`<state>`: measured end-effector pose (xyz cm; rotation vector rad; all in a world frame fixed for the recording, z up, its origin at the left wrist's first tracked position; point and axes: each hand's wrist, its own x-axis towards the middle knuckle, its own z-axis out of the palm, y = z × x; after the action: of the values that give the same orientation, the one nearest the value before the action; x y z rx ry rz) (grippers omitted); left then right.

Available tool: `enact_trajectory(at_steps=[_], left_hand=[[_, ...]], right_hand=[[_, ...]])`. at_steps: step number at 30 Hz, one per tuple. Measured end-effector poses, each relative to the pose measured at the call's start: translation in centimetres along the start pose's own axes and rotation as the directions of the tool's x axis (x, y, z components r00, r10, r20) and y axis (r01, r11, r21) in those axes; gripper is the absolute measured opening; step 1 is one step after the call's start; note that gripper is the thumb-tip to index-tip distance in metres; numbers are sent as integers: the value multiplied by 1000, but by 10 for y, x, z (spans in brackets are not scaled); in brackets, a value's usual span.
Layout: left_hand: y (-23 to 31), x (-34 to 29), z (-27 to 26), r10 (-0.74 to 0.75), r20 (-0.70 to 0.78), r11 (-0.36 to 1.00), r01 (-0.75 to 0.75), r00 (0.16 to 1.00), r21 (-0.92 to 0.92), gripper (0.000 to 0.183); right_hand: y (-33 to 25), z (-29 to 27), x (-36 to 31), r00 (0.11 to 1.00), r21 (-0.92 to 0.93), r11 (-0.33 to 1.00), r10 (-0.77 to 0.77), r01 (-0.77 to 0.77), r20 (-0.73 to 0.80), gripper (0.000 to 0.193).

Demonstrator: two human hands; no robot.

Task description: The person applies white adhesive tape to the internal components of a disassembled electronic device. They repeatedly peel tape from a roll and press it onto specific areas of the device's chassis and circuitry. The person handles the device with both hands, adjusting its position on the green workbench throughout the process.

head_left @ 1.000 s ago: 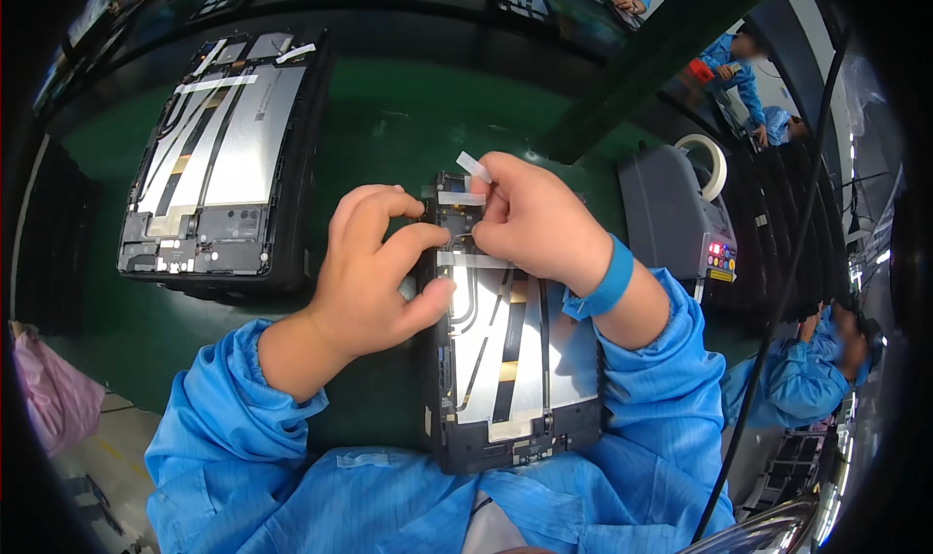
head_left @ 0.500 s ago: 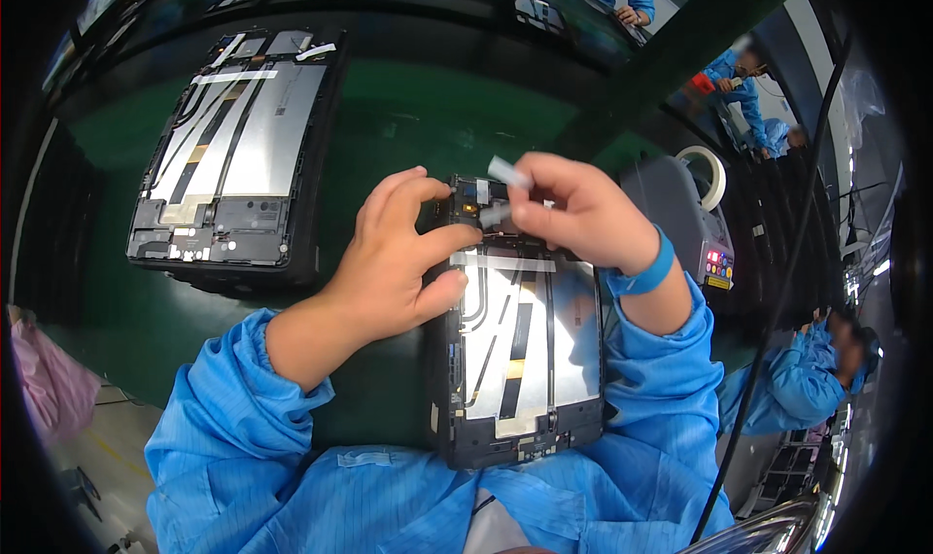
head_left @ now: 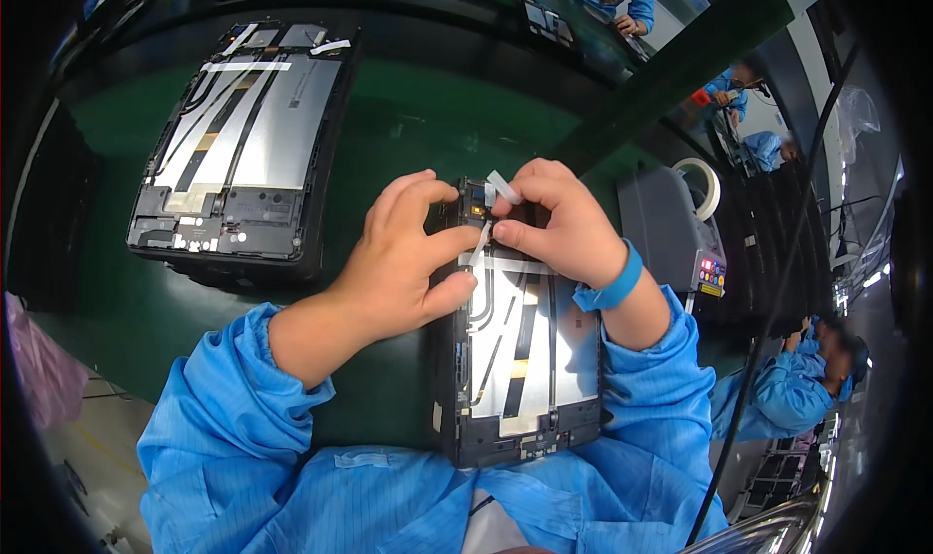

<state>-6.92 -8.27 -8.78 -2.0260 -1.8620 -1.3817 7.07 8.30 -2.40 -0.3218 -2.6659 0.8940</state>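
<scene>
Evidently busy at a green tabletop (head_left: 418,117), spread across the middle of the frame. Upper left, a thick pile of tablets (head_left: 272,136), uncovered on top, with three white strips (head_left: 246,66) in place; seemingly further along. Lower centre, close to the bottom edge, the near tablet (head_left: 535,389), likewise uncovered, silver plate upward. Right of centre, a grey tape machine (head_left: 661,228). At the near tablet's top end, left hand (head_left: 403,248) with grip released, fingers curved toward the side edge, thumb clear of forefinger; right hand (head_left: 569,219) drawn in, one strip at its forefinger, but cannot tell whether pinched or merely stuck. Smallest, the tape: cross strip (head_left: 515,263) laid flat, so presumably done; upper loose strip (head_left: 502,187) and lower loose strip (head_left: 480,244), both by the right fingertips, not yet flat, so apparently left to finish.
</scene>
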Motion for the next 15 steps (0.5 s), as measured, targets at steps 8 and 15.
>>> enact_trajectory(at_steps=[8,15], left_hand=[[-2,0,-2,2,49,1000,-1,999,-10,36],[0,0,-1,-22,31,999,23,999,-30,33]], right_hand=[[-1,2,1,997,159,987,-11,-1,78,12],[-3,-2,5,956,260,922,258,-287,140,25]])
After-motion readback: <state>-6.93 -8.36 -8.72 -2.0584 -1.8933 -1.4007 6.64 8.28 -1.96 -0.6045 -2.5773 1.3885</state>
